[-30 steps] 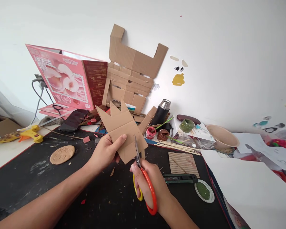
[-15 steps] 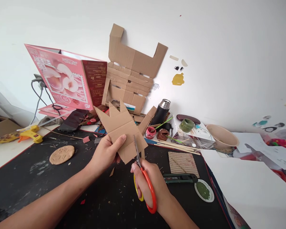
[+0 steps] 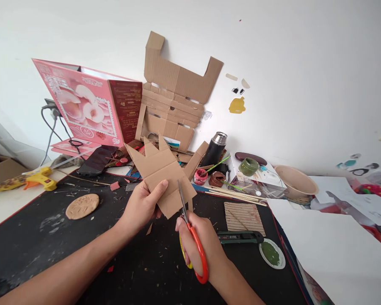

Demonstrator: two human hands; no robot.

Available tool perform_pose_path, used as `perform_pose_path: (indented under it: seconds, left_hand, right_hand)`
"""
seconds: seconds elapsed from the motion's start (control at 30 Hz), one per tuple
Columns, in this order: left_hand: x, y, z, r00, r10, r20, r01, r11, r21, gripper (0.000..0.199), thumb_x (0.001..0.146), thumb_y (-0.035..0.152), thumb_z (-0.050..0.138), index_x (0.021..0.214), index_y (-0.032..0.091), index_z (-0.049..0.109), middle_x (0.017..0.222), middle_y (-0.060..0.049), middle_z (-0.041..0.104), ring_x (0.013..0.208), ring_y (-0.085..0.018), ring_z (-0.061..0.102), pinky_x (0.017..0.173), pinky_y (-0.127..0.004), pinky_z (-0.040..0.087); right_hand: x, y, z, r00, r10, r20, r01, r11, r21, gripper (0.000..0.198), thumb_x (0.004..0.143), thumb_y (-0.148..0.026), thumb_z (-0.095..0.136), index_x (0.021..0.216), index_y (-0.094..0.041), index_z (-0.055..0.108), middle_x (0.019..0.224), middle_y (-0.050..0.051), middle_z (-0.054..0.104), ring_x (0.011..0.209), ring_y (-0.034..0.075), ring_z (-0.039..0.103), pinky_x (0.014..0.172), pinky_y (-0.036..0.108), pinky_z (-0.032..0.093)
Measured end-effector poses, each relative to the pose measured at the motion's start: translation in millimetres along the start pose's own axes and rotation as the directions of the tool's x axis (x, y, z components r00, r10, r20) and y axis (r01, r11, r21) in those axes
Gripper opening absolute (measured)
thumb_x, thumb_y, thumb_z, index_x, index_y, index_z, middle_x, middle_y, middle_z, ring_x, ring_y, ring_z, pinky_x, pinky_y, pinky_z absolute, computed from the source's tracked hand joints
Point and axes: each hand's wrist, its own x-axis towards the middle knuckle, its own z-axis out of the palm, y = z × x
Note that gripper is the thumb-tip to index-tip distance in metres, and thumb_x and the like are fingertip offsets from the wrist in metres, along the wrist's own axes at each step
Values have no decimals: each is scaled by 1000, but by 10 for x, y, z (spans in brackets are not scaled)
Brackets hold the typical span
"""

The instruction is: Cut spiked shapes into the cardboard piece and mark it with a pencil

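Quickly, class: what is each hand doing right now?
Left hand: closed, gripping the spiked cardboard cutout.
Right hand: closed around the red-and-yellow-handled scissors.

- Black thermos (image 3: 211, 154) with a silver cap, tilted
- Pink peach-printed box (image 3: 82, 106), well left of the thermos
- Unfolded carton (image 3: 176, 91), behind and left of the thermos, against the wall
- Dark phone (image 3: 97, 161), left of the thermos
- Yellow glue gun (image 3: 46, 178), far left of the thermos
- Pink paint jar (image 3: 200, 177), just in front of the thermos
- Green jar (image 3: 249, 167), right of the thermos
- Beige bowl (image 3: 297, 183), farther right of the thermos
- Corrugated square (image 3: 244, 220), in front and right of the thermos
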Motion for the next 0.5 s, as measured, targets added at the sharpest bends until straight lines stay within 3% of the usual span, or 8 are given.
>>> perform_pose_path:
  seconds: [0.5]
  left_hand:
    - [-8, -12, -1, 1000, -1, 7, 2, 1000, -16, 44, 82, 62, 74, 82, 20, 60, 49, 4, 60, 31, -12, 49, 30, -20, 37]
  right_hand:
    - [-11, 4, -5, 999, -33, -37, 32, 999, -23, 42, 108, -59, 49, 84, -26, 57, 43, -6, 46, 33, 16, 51, 40, 26, 34]
